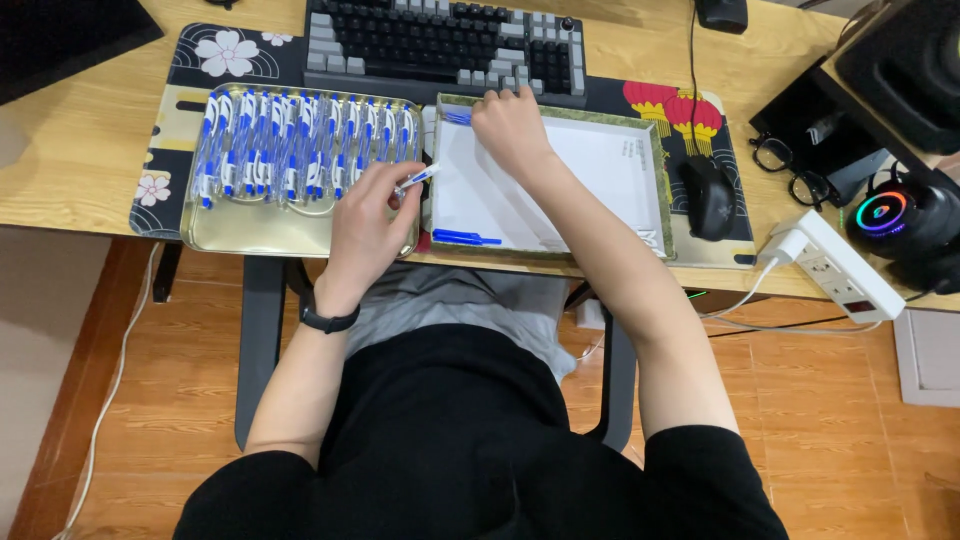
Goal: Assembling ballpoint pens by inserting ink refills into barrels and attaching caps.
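My left hand (365, 225) holds a blue and white pen (415, 180) at the right edge of a gold metal tray (215, 235), which holds a row of several blue and white pens (300, 145). My right hand (510, 125) rests at the far left corner of a white-lined tray (600, 170), its fingers closed on a blue pen cap (457, 117). A blue pen part (465, 238) lies at the near edge of that white tray.
A dark keyboard (440, 45) sits behind both trays on a patterned desk mat (190, 75). A black mouse (708, 198), glasses (790, 170), a white power strip (840, 265) and a speaker (905, 215) lie to the right.
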